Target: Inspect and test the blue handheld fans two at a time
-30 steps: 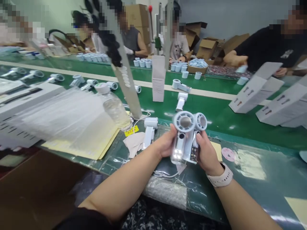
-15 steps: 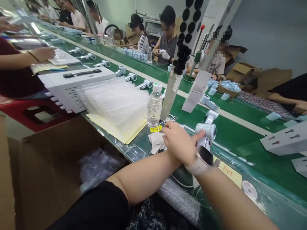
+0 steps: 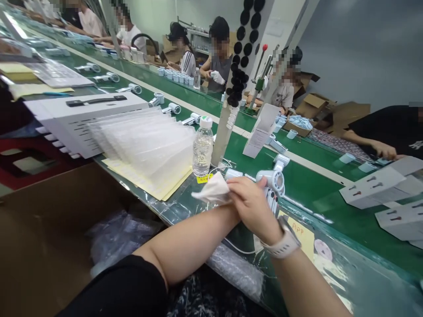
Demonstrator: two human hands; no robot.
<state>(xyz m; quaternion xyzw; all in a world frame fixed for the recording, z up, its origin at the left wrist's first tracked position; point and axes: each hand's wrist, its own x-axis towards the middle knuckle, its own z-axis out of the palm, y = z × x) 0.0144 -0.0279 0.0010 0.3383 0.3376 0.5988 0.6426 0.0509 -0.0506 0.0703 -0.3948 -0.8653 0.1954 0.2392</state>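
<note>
Your right hand (image 3: 254, 203) now pinches the thin whitish cloth (image 3: 213, 190), newly lifted from the green counter (image 3: 181, 200), while your left hand (image 3: 262, 182), mostly hidden behind, holds the light-blue round-headed plastic fan (image 3: 273, 179), so both hands are occupied.

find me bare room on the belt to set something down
On the green belt, a bare patch lies between the handheld fans and white boxes at right. It's crowded around the bottle: plastic sleeves, white cloth, post.

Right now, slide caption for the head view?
Right hand grips a white cloth, crossed over the left arm, near pale-blue handheld fans.
</note>
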